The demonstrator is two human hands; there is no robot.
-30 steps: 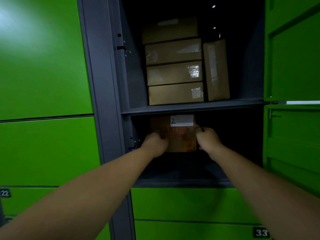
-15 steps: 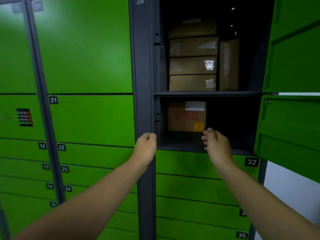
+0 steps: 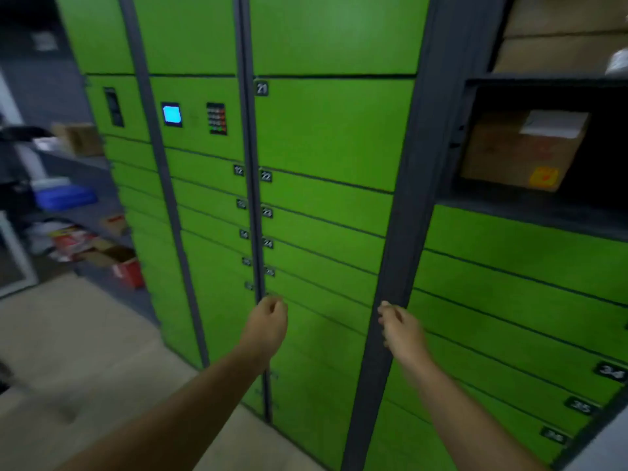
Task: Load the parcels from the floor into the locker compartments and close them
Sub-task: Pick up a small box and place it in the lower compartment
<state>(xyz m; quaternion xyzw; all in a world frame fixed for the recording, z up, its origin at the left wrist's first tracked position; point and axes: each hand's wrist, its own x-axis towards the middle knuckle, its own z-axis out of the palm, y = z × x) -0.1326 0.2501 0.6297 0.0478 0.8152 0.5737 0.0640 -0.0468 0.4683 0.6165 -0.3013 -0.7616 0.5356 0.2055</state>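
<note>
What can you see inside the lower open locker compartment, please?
One brown cardboard parcel, with a white label on top and a yellow sticker on its front. The rear and right part of the compartment are dark or cut off.

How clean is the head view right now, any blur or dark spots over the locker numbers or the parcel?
Head view: motion-blurred throughout; plate 21 reads, lower plates smear. Head view: open compartment is dark, parcel dim, its label illegible.

A pale beige floor (image 3: 85, 334) spread across the lower left. Against a dark grey wall (image 3: 44, 86) stood blurred grey shelving (image 3: 85, 163), bearing a cardboard box (image 3: 80, 139) up top, a blue container (image 3: 64, 197) below it, and red-and-white cartons (image 3: 73, 237) lower still. The light was dim
</note>
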